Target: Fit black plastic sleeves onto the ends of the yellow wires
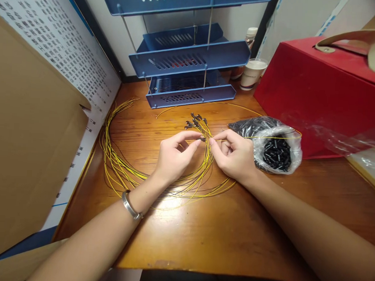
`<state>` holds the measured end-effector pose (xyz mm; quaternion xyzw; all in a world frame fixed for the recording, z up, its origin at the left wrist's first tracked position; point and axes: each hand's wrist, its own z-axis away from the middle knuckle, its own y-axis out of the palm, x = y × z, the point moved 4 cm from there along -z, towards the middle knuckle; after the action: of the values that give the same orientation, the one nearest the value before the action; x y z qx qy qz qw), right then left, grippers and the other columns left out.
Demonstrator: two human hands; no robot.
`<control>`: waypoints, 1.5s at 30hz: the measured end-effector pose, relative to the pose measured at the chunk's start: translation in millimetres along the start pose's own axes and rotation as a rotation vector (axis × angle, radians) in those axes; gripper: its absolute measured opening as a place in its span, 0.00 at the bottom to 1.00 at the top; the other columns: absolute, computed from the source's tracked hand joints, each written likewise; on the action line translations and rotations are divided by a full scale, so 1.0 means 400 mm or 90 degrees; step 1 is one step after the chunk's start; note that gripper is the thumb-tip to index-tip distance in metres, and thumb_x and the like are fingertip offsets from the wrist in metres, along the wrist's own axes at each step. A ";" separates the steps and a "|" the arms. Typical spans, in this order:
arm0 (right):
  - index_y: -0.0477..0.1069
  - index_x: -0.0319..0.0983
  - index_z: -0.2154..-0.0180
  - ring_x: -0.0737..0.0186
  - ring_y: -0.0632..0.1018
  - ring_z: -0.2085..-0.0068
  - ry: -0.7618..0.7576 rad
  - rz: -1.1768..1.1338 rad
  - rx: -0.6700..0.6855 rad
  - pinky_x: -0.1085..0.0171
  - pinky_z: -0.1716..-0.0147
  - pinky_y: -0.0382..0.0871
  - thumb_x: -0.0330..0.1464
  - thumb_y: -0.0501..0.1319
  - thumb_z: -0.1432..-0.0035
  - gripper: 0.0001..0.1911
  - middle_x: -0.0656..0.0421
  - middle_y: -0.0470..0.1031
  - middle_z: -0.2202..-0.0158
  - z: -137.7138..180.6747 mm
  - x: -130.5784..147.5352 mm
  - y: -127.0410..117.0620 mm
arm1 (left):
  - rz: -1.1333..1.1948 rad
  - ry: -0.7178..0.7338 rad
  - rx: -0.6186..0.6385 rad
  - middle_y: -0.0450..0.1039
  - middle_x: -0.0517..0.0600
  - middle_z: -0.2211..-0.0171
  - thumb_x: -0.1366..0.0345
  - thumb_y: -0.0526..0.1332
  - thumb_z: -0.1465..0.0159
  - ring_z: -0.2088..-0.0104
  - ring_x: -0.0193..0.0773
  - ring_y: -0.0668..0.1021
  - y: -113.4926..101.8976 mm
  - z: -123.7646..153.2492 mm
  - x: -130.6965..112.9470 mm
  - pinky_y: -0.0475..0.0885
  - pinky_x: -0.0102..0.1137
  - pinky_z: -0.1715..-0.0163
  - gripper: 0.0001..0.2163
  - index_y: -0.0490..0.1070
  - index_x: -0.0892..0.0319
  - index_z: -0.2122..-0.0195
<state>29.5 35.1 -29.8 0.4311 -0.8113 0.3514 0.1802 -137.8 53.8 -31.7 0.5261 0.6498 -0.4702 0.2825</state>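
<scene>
Between the thumb and forefinger of my left hand (179, 152) is a small black cap (203, 139). My right hand (235, 154) pinches a thin yellow wire (268, 138) just to the right of it; whether the wire's end sits inside the cap is too small to tell. That wire loops out past the plastic bag and back behind my hands. Under both hands lies a loose coil of yellow and dark wires (120, 170), several of whose ends carry black caps (196, 122). To the right of my right hand, an open clear plastic bag (295, 155) holds many black caps (277, 152).
A blue tiered file tray (189, 97) stands at the back of the wooden table (185, 248). Behind the bag are a paper cup (251, 75), a bottle (251, 35) and a red box (301, 87) with a beige handle. Cardboard (32, 138) borders the left side.
</scene>
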 end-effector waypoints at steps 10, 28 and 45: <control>0.69 0.38 0.70 0.76 0.57 0.87 0.004 -0.014 0.020 0.70 0.82 0.53 0.29 0.63 0.40 0.06 0.73 0.55 0.88 -0.002 -0.003 0.000 | 0.017 -0.009 0.000 0.84 0.50 0.65 0.65 0.67 0.38 0.66 0.35 0.82 0.003 0.001 -0.001 0.76 0.26 0.66 0.06 0.83 0.59 0.62; 0.73 0.37 0.68 0.75 0.57 0.85 0.035 -0.026 0.071 0.69 0.80 0.53 0.31 0.62 0.38 0.06 0.72 0.54 0.86 0.001 -0.014 0.007 | 0.011 -0.002 0.009 0.83 0.49 0.66 0.64 0.68 0.39 0.76 0.29 0.74 0.003 0.000 0.001 0.71 0.24 0.74 0.06 0.81 0.59 0.62; 0.74 0.38 0.67 0.73 0.57 0.85 0.067 -0.019 0.077 0.68 0.79 0.54 0.33 0.62 0.39 0.06 0.72 0.54 0.86 -0.004 -0.017 0.008 | -0.007 -0.007 0.027 0.82 0.49 0.67 0.63 0.67 0.38 0.77 0.29 0.72 0.004 -0.002 -0.002 0.69 0.25 0.74 0.07 0.80 0.59 0.62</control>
<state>30.7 41.3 -34.0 0.4345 -0.7713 0.4193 0.2012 -135.8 54.3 -31.1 0.5257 0.6412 -0.4883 0.2723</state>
